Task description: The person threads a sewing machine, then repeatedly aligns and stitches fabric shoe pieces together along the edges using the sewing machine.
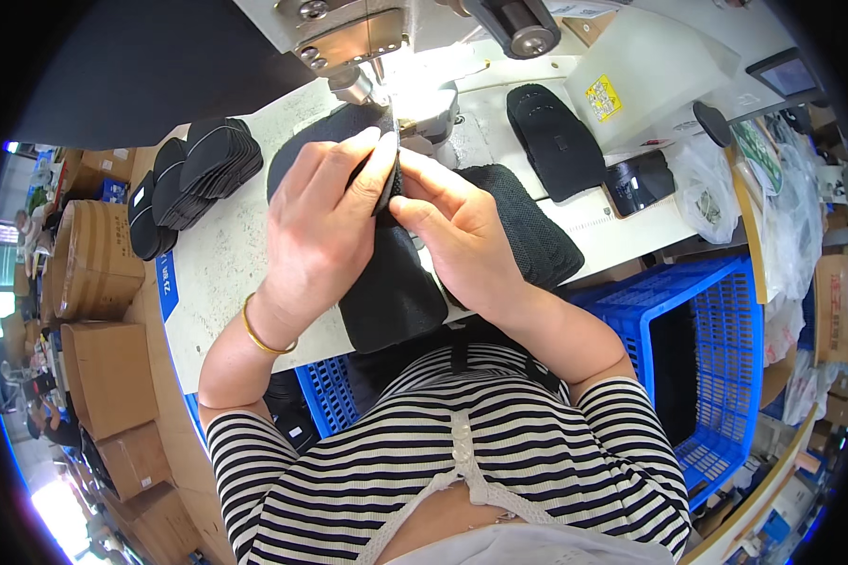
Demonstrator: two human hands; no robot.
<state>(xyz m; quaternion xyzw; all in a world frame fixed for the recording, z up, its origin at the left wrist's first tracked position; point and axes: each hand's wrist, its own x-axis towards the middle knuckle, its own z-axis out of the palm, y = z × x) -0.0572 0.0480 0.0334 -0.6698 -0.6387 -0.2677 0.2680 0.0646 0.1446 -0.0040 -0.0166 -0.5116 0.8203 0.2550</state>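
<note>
Just below the needle area of a sewing machine (pixel 353 85), my two hands meet over a black fabric piece (pixel 311 135). My left hand (pixel 325 212) pinches its edge between thumb and fingers. From the other side, my right hand (pixel 457 221) grips the same edge, its thumb and forefinger drawn together. Part of the piece fans out behind my left hand. Below my hands, another black padded piece (pixel 393 297) lies near the table's front edge; where it ends under my fingers is hidden. Beside my right hand sits a stack of black mesh pieces (pixel 528 226).
Stacked black rounded pieces (pixel 207 160) stand at the table's left. Farther right lie a long black pad (pixel 556 141) and a dark glossy panel (pixel 639 183). A blue plastic crate (pixel 636 306) is by my right elbow. Cardboard boxes (pixel 108 377) line the left side.
</note>
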